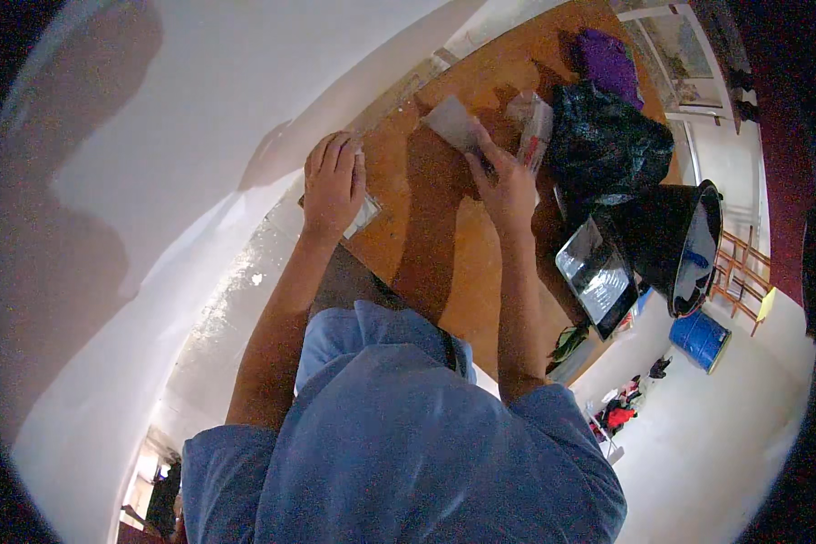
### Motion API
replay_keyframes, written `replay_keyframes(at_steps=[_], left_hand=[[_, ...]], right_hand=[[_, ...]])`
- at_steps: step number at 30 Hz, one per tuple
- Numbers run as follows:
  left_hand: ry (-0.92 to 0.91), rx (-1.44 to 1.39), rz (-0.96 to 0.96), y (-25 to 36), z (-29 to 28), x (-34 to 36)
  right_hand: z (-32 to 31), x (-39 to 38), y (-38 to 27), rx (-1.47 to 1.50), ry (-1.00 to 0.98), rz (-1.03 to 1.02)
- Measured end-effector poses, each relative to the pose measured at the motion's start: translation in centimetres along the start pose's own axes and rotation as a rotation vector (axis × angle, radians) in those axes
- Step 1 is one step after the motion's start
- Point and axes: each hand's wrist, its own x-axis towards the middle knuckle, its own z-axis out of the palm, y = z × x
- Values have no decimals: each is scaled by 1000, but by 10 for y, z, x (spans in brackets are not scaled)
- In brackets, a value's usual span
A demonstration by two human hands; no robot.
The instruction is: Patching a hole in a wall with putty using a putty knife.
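My left hand (pixel 334 186) is at the wooden table's (pixel 462 281) left edge, fingers together and curled over a pale flat packet (pixel 366 218), which it mostly covers. My right hand (pixel 499 177) pinches a thin grey-white sheet or pouch (pixel 449 118) by its lower right part, above the tabletop. Just right of it lies a clear plastic package (pixel 532 118) with red marks; whether my hand touches it I cannot tell.
At the right are a purple bundle (pixel 607 63), a black plastic bag (pixel 607 140), a large black bucket (pixel 662 245) and a glossy tablet (pixel 594 272). Beyond stand a blue drum (pixel 698 340) and wooden rack (pixel 739 276). A white wall (pixel 154 136) borders the left.
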Motion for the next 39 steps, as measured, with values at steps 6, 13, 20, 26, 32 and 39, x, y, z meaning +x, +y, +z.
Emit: replay_keyframes(at_steps=[6, 13, 20, 26, 32, 39], left_hand=[[-25, 2, -8, -1, -1, 0], [-3, 2, -4, -5, 2, -2], [-17, -8, 0, 0, -1, 2], [-16, 7, -11, -1, 0, 0], [-4, 24, 6, -1, 0, 1], [6, 6, -10, 0, -1, 2]], right_hand=[[4, -1, 8, -73, -21, 27], [-2, 1, 0, -71, -52, 88], [2, -1, 4, -64, -18, 42], [1, 1, 4, -159, -39, 80], [3, 1, 6, -157, -35, 88], [3, 0, 3, -136, -52, 123]])
